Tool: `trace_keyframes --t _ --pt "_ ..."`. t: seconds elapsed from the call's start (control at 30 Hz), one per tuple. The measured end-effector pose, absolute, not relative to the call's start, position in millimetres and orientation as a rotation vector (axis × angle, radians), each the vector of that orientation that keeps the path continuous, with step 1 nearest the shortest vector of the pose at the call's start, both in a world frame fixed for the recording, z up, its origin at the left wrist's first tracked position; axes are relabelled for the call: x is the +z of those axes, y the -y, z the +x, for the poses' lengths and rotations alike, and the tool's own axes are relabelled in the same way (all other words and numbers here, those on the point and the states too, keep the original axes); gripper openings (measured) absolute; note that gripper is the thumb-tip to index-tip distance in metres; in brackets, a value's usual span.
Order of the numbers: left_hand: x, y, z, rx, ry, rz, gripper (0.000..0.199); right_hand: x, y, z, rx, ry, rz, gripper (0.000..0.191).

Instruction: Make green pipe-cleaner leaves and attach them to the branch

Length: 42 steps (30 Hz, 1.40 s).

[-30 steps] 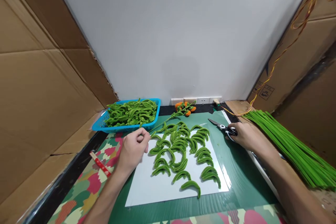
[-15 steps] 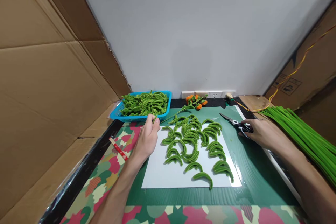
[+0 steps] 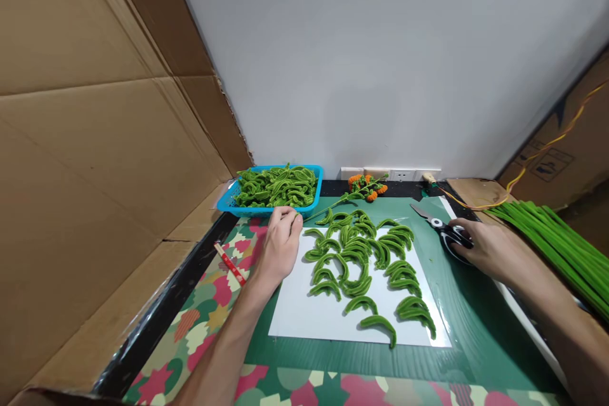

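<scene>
My left hand (image 3: 281,242) is closed at the front edge of the blue basket (image 3: 225,205), over the left part of the white sheet. Its fingertips are hidden, so what they pinch cannot be made out. The green stem (image 3: 328,208) of an orange fuzzy flower (image 3: 366,185) runs up to these fingers. On the right, my right hand (image 3: 480,242) grips the black handles of the scissors (image 3: 440,225), whose blades point up-left. Several curved, fuzzy green strips (image 3: 356,250) lie grouped on the white sheet (image 3: 304,317) between my hands.
More fuzzy green pieces (image 3: 280,184) fill the basket. A bundle of long green stems (image 3: 547,235) lies at far right. A red paper-wrapped stick (image 3: 231,264) rests on the patterned cover. Cardboard (image 3: 95,171) walls the left; sockets (image 3: 402,175) and a yellow cord (image 3: 516,184) line the back.
The whole view has shifted, so things appear farther right. A green tip that showed between my left fingers is now hidden. My right hand stays on the scissors.
</scene>
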<state>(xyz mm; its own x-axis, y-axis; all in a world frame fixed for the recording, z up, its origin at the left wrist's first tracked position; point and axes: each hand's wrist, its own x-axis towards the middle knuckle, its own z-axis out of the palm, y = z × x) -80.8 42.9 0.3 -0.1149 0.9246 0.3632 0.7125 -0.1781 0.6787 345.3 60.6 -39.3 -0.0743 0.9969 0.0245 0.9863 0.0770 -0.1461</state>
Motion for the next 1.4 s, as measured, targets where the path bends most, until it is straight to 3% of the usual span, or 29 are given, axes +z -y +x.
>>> trace_keyframes --t 0.37,0.53,0.7,0.87,1.1,1.4 --pt "0 -35 -65 1.241 -1.452 1.509 0.043 -42 -57 337 0.113 2.221 -2.087 0.038" --pt "21 -43 -41 1.08 -1.113 1.287 0.04 -31 -56 329 0.049 2.093 -2.063 0.053" --pt "32 -46 -15 1.05 -0.878 1.166 0.034 -18 -50 318 0.102 1.901 -1.589 0.041" --pt "10 -38 -6 1.132 -0.813 1.07 0.028 -10 -32 295 0.12 1.975 -1.079 0.037" --pt "-8 -29 -10 1.261 -0.825 1.035 0.029 -11 -19 280 -0.041 2.079 -0.839 0.047" --pt "-10 -20 -2 1.431 -0.824 1.18 0.023 -8 -15 279 -0.215 2.134 -0.835 0.062"
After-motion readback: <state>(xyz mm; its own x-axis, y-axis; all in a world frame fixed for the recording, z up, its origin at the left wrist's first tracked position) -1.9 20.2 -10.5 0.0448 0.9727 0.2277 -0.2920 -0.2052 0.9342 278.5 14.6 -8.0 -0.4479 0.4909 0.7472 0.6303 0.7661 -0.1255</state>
